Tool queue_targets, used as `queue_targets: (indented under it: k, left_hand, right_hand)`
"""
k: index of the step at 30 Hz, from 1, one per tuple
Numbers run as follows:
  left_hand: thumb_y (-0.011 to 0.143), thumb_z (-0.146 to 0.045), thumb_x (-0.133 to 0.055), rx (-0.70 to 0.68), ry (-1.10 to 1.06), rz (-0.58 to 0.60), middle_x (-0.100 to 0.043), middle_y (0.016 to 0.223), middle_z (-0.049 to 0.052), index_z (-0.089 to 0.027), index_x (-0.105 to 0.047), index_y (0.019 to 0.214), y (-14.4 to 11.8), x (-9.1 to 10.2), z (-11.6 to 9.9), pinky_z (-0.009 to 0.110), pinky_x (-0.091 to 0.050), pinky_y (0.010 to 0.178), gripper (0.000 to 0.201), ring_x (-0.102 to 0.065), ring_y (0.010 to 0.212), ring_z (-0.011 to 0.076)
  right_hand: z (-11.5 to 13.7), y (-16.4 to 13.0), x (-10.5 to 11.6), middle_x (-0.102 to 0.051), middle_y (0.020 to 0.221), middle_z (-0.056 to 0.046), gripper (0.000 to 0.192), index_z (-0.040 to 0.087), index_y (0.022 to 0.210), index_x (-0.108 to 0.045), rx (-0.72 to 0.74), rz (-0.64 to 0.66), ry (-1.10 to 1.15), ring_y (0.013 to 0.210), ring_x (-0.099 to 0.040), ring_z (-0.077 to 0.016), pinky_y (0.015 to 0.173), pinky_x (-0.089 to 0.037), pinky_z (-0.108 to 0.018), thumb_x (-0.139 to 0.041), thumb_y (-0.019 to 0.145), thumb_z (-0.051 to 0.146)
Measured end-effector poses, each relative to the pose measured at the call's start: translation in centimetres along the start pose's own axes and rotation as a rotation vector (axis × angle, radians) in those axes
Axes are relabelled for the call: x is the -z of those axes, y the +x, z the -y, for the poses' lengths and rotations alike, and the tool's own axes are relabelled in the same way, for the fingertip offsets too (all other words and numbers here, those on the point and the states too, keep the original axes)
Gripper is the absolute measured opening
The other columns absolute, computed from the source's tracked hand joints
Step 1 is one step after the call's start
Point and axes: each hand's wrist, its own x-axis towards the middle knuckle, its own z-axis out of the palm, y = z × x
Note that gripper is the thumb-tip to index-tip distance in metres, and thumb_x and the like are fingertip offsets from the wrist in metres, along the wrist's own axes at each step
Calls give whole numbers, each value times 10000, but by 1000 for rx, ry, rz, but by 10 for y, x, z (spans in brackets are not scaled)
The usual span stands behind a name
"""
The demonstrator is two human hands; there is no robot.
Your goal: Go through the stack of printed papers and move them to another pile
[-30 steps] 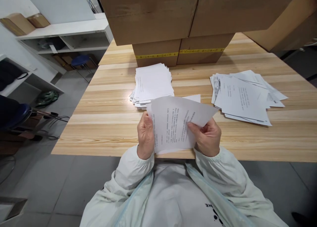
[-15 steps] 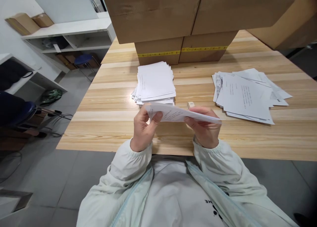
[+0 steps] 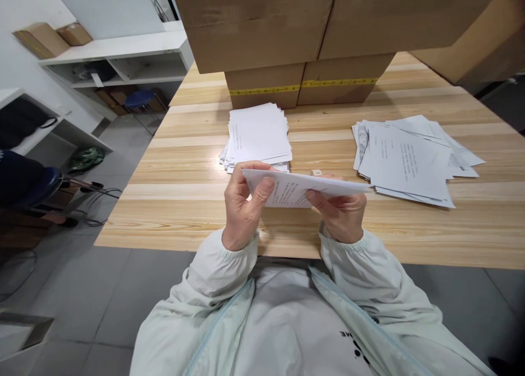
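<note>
A printed sheet of paper [image 3: 289,192] is held up at a tilt between both hands, above the near part of the table. My left hand [image 3: 248,201] pinches its left end, thumb on the printed face. On the right side, my right hand [image 3: 340,209] grips it with the thumb in front and the fingers behind. Just beyond lies a stack of papers [image 3: 258,132]. To the right, a looser pile of printed sheets [image 3: 410,157] is fanned out. A small pale block [image 3: 316,172] shows partly behind the held paper.
Large cardboard boxes [image 3: 262,25] are stacked at the back of the wooden table [image 3: 164,212]. More cardboard [image 3: 479,42] stands at the right rear. At left are white shelves [image 3: 123,45], a blue stool [image 3: 139,98] and cables on the floor.
The paper's printed face has tipped more into view, and its lower edge sits slightly lower. My left hand has shifted a little to the right. Both hands keep hold of the paper.
</note>
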Motion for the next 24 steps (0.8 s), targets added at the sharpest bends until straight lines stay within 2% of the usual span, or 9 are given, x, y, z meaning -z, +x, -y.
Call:
queue_targets:
  k: [4, 10, 13, 16, 19, 21, 24]
  left_hand:
    - [938, -553, -610, -11, 29, -56, -732, 883, 44, -204, -634, 930, 2, -5, -3, 303, -515, 750, 350, -685, 848, 174]
    - [959, -568, -552, 36, 6, -77, -733, 906, 55, -199, -636, 934, 3, -8, -8, 323, -515, 803, 380, -685, 882, 187]
    - [957, -574, -558, 42, 0, -78, -719, 880, 42, -207, -624, 909, 4, -7, -5, 305, -510, 762, 375, -677, 849, 176]
    - [963, -576, -551, 25, 22, -73, -704, 890, 42, -212, -618, 928, 3, -6, -4, 285, -502, 714, 372, -664, 824, 162]
    - [939, -528, -624, 5, 67, -75, -686, 964, 44, -235, -608, 1110, -6, -4, -7, 278, -514, 747, 339, -669, 876, 161]
    - [908, -455, -698, 52, 49, -34, -677, 973, 26, -271, -518, 1268, -20, -6, -9, 275, -523, 776, 443, -677, 905, 160]
    - [896, -347, -724, 267, -32, 78, -686, 992, 6, -303, -388, 1314, -54, -14, -7, 267, -532, 782, 538, -681, 887, 144]
  right_hand:
    - [1, 0, 0, -775, 901, -24, 119, 229, 853, -783, -19, 11, -21, 810, -723, -204, 730, -601, -342, -840, 762, 281]
    - [1, -2, 2, -775, 898, -39, 166, 226, 844, -785, -47, 5, -66, 810, -720, -224, 725, -601, -365, -851, 746, 343]
    - [-5, -5, 0, -784, 919, -27, 144, 242, 886, -792, -53, 20, -35, 812, -728, -221, 708, -595, -351, -837, 767, 309]
    - [-4, -10, 1, -793, 919, -18, 113, 260, 929, -799, -48, -19, -54, 801, -736, -223, 705, -594, -352, -793, 822, 296]
    - [14, -14, 18, -793, 888, -19, 80, 267, 905, -805, 9, -80, -216, 819, -738, -235, 766, -593, -375, -731, 880, 287]
    - [31, -18, 38, -776, 818, -18, 97, 265, 835, -794, -2, -95, -360, 770, -722, -232, 745, -584, -372, -728, 878, 321]
    - [50, -27, 73, -664, 601, -10, 311, 241, 637, -703, -231, 14, -490, 558, -607, -192, 523, -502, -317, -728, 856, 459]
